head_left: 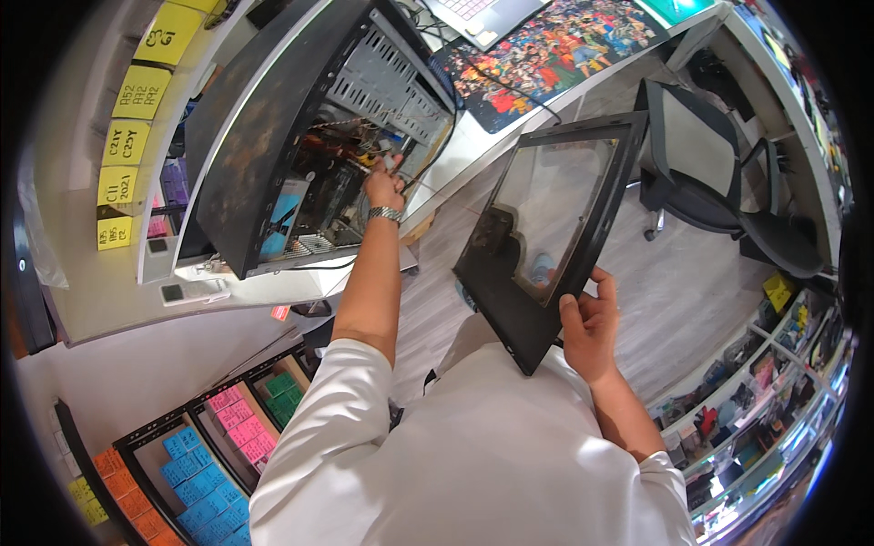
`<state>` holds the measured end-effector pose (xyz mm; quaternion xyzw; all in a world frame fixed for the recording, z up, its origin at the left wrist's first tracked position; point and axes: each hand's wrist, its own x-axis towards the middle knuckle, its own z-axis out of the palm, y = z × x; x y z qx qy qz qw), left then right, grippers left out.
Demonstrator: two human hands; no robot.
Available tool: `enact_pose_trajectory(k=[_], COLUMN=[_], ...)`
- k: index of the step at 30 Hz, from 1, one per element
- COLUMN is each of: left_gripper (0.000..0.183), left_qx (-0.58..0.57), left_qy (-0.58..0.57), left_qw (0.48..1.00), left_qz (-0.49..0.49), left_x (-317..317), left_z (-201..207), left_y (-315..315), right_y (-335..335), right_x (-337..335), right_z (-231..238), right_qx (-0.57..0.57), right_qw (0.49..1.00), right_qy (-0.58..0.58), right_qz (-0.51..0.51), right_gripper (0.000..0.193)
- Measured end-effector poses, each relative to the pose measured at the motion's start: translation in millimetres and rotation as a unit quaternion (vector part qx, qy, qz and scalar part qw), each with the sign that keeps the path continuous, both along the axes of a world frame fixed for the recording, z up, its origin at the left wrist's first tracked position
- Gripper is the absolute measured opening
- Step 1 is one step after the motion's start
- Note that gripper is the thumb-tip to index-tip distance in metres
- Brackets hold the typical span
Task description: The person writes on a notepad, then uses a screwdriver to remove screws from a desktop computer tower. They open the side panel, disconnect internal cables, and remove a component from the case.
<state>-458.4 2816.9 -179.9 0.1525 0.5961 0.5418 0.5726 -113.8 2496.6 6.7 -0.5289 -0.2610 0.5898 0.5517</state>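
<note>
A black desktop computer case (246, 159) stands on the white desk at the upper left, its side uncovered. Inside it, cables (355, 136), a metal drive cage (387, 86) and boards are visible. My left hand (385, 188), with a metal-band watch (385, 214) on the wrist, reaches into the case. Its fingers are closed near the cables, around a small whitish part I cannot make out. My right hand (592, 329) grips the lower right edge of a black side panel (510, 314) with a clear window, held tilted in the air beside the case.
A laptop (478, 14) and a colourful printed desk mat (537, 59) lie behind the case. A black office chair (696, 159) stands to the right. Shelves of colour-labelled boxes (200, 478) stand at lower left; stocked display shelves (756, 400) line the right.
</note>
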Motion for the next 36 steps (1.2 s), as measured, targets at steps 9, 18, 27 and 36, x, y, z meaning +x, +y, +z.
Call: enact_pose_trajectory(k=[9,18,27,36], left_gripper=[0.025,0.027,0.027,0.032], left_qx=[-0.037,-0.091,-0.128,-0.082], left_qy=[-0.016,0.019,0.058,0.013], left_qw=[0.999,0.995,0.989,0.996], left_qz=[0.016,0.02,0.052,0.044], left_x=[-3.4,-2.3,-1.8,-9.7], left_z=[6.7,22.4,25.1,9.4], left_y=[-0.8,5.6,5.5,14.9], right_y=[13.1,30.4,67.2,111.1], right_x=[17.0,23.6,39.3,23.6], right_z=[14.7,55.9,101.9,144.9], right_qx=[0.042,0.088,0.097,0.155], right_qw=[0.999,0.994,0.989,0.964], right_qy=[0.003,-0.059,-0.109,-0.214], right_qz=[-0.016,-0.038,0.006,0.037], right_gripper=[0.05,0.052,0.046,0.045])
